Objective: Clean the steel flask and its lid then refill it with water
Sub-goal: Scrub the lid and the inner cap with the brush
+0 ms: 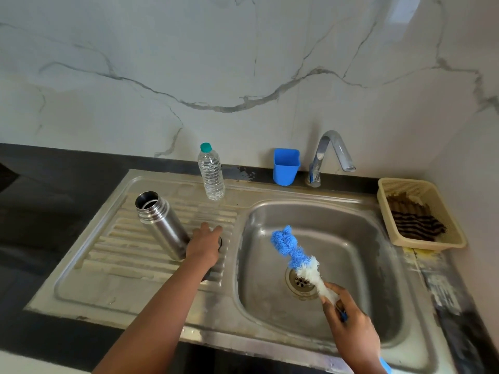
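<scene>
Gripping bottle brush [295, 259] in right hand [348, 322] | left hand [204, 245] covering lid beside open flask [160, 224], grip unclear

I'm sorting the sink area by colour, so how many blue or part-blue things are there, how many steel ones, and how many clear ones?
Blue or part-blue: 2, the blue cup and the bottle brush.
Steel: 3, the flask, the sink and the tap.
Clear: 1, the water bottle.
Total: 6.
</scene>
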Motion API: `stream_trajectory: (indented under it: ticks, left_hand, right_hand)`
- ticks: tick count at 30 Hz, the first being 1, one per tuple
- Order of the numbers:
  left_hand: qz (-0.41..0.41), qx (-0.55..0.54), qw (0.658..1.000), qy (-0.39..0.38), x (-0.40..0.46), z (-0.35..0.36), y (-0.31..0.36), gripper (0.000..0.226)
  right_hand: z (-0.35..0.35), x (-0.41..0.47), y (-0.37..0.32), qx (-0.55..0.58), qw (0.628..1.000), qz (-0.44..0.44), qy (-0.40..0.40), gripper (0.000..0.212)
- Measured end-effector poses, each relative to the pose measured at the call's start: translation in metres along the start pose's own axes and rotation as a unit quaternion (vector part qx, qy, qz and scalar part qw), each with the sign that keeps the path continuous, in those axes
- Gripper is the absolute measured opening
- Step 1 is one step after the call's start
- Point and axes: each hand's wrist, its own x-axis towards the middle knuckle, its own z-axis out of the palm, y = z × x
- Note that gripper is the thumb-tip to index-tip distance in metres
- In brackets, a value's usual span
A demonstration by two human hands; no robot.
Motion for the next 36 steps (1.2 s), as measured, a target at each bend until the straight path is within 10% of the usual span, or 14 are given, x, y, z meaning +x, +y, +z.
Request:
stream_trajectory:
  ticks: [8,13,17,27,36]
  left_hand:
    - [0.034,-0.174,0.959,0.221,-0.005,-0.012,0.023,0.047]
    - [-0.045,-0.644,0.761,0.069,-0.02,-0.032,0.06,0.041]
    - [-0.055,-0.749,0.66,0.003,-0.023,-0.033,0.072,0.041]
    - [-0.045,-0.785,0.618,0.0,-0.032,-0.024,0.072,0.044]
    - [-0.025,-0.798,0.602,0.011,-0.038,-0.018,0.066,0.051]
  right_hand:
    - [-0.039,0.031,-0.052,-0.056,0.995,-0.073,0.048,0.034]
    - [-0.09,0.093,-0.139,-0.224,0.908,-0.262,0.24,0.033]
    - [-0.11,0.154,-0.216,-0.439,0.866,-0.195,0.14,0.032]
    - [-0.083,0.237,-0.28,-0.62,0.754,-0.219,-0.006,0.006]
    - [-0.081,0.238,-0.264,-0.603,0.767,-0.219,0.005,0.017]
